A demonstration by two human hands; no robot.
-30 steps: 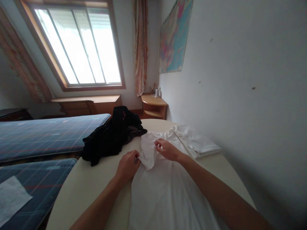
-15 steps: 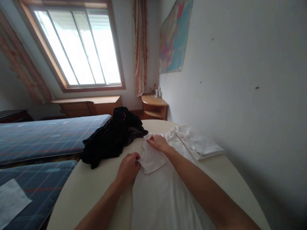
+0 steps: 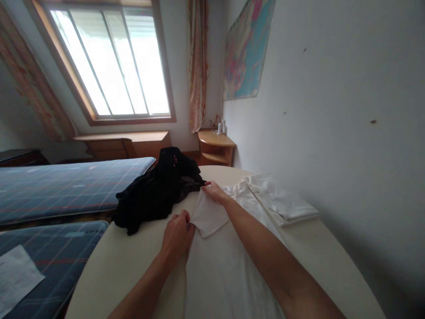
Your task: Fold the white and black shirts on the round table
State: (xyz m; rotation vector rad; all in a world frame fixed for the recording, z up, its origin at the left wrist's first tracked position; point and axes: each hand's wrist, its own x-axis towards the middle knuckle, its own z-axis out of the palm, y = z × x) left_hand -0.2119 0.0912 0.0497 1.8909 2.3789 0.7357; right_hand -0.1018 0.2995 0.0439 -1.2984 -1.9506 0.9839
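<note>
A white shirt (image 3: 226, 266) lies spread on the round cream table (image 3: 109, 266), its lower end running out of view towards me. Its short sleeve (image 3: 210, 217) is folded over the body of the garment. My left hand (image 3: 179, 232) pinches the sleeve's near left corner. Farther up, my right hand (image 3: 214, 192) grips the sleeve's upper edge by the shoulder, close to the end of a black garment (image 3: 149, 195). My right forearm covers part of the shirt's middle.
Folded white clothing (image 3: 285, 204) sits at the table's right, near the wall. Plaid mattresses (image 3: 66, 186) lie to the left, one bearing a sheet of paper (image 3: 20, 277). A corner shelf (image 3: 217, 141) stands behind the table.
My right hand has shifted slightly to the far left and closed on the sleeve's upper edge, which is pulled straighter. My left hand keeps its pinch. The view has turned a little.
</note>
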